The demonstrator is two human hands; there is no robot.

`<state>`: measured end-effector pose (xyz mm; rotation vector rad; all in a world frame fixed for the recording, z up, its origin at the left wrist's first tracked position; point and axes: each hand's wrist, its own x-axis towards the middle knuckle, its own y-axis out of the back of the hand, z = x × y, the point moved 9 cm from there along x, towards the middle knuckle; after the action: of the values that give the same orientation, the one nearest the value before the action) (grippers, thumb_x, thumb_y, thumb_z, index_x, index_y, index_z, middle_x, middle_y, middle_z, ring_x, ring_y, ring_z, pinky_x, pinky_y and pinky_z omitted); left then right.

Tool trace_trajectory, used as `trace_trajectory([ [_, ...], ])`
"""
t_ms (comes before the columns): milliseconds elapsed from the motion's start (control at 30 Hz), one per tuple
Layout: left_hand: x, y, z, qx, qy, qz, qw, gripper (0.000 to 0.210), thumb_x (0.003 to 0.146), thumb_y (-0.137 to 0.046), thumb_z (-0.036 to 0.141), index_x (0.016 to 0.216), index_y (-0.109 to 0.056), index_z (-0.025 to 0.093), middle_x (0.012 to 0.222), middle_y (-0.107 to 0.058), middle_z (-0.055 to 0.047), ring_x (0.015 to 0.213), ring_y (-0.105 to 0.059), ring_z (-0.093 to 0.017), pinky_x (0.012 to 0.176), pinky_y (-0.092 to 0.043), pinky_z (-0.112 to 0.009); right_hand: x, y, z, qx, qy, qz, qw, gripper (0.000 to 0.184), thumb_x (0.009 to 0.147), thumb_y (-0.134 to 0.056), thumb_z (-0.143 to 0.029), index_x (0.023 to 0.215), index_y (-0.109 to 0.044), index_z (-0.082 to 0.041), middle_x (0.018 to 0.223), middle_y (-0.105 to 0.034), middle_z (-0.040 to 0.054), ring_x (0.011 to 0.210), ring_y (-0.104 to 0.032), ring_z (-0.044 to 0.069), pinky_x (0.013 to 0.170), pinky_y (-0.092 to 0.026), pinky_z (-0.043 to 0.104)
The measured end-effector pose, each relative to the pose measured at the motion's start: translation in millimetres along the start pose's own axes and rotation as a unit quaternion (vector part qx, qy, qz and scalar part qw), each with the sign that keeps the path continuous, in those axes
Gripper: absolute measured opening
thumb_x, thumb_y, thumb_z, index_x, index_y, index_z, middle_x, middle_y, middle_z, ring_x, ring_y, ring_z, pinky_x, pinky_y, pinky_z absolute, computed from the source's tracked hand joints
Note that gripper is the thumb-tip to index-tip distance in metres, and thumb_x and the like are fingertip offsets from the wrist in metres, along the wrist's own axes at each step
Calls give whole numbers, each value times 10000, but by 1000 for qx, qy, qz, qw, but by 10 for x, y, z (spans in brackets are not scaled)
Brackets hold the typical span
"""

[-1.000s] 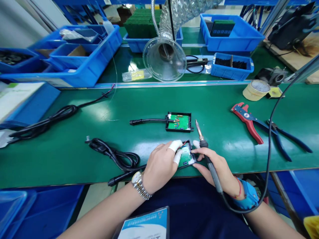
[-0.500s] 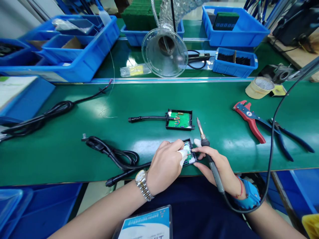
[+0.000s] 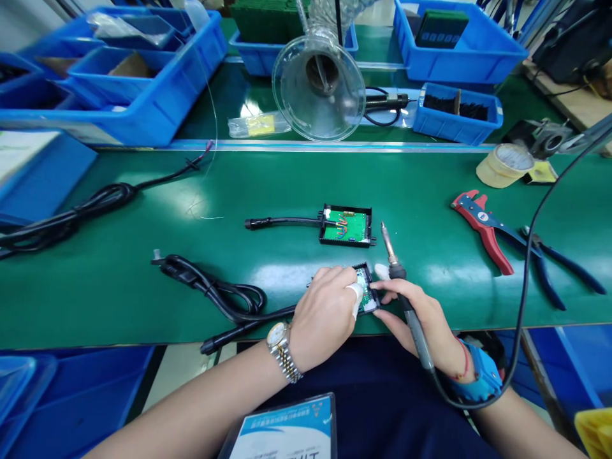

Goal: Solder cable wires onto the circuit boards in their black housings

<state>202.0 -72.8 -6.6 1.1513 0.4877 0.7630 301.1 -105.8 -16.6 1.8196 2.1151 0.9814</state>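
At lower centre we should steady the case [image 3: 368, 298] in the right hand [image 3: 433, 320], whose fingers also grip the iron [image 3: 415, 331], tip away; what the half-hidden left hand [image 3: 326, 317] pinches we cannot tell.

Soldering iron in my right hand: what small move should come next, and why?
Probably ease the left hand aside before bringing the soldering iron over: that hand covers much of the near circuit board, and the right hand holds the iron with its tip pointing away from the board.
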Motion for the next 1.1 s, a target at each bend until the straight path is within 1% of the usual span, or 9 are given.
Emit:
trace_trajectory([
  [100,4,-7,9,15,-1,0,1000,206,779,-456,49,650,-582,147,746,-512,-55,757,-450,-205,668,-379,-346,-22,48,-53,-10,12,14,1000,433,782,-605,-157,1181,-451,-224,1086,-612,67,908,-611,177,837,-503,320],
  [200,2,-14,-5,21,9,-5,1000,204,769,-470,37,621,-558,146,747,-508,-55,751,-453,-200,663,-385,-341,-96,241,-190,-52,36,67,996,410,772,-596,-93,1137,-509,-256,1015,-643,35,914,-619,180,834,-502,309],
  [300,4,-16,-22,19,17,-11,1000,200,775,-484,49,617,-557,149,752,-510,-54,750,-459,-199,667,-391,-344,-183,437,-399,-116,68,95,986,482,755,-594,-60,1191,-519,-253,821,-650,24,765,-625,171,719,-518,290],
  [367,9,-18,-30,15,19,-13,1000,197,785,-488,64,627,-565,153,755,-514,-52,749,-462,-198,670,-390,-347,-206,500,-527,-137,81,83,984,523,746,-600,-86,1240,-498,-228,754,-619,37,685,-602,175,614,-512,291],
  [433,13,-19,-40,12,21,-14,1000,201,793,-487,75,626,-566,154,756,-515,-49,742,-461,-193,670,-386,-346,-194,527,-619,-140,81,69,984,485,742,-595,-101,1206,-531,-227,726,-593,42,641,-579,169,543,-491,284],
  [567,12,-26,-51,4,19,-8,1000,209,803,-489,96,615,-561,153,751,-511,-45,739,-453,-188,663,-374,-341,-121,494,-737,-151,88,64,983,306,747,-572,-89,1030,-614,-200,653,-569,25,601,-572,146,518,-487,259],
  [667,4,-27,-57,3,17,-2,1000,203,804,-493,105,618,-560,154,759,-512,-45,748,-449,-191,663,-366,-342,-83,421,-747,-160,94,58,981,241,755,-567,-84,974,-627,-163,633,-569,22,594,-576,140,550,-502,262],
  [833,-1,-14,-50,-3,14,5,1000,196,802,-495,101,625,-561,154,752,-507,-46,749,-448,-190,664,-359,-338,-76,344,-683,-151,75,43,985,231,764,-559,-87,975,-626,-153,625,-562,21,578,-554,137,581,-509,287],
  [1100,11,-8,-44,-10,8,10,1000,199,807,-489,106,626,-560,149,743,-504,-48,753,-451,-191,656,-354,-340,-72,329,-678,-159,77,35,984,243,756,-575,-85,986,-620,-152,673,-594,32,623,-568,145,612,-505,291],
])
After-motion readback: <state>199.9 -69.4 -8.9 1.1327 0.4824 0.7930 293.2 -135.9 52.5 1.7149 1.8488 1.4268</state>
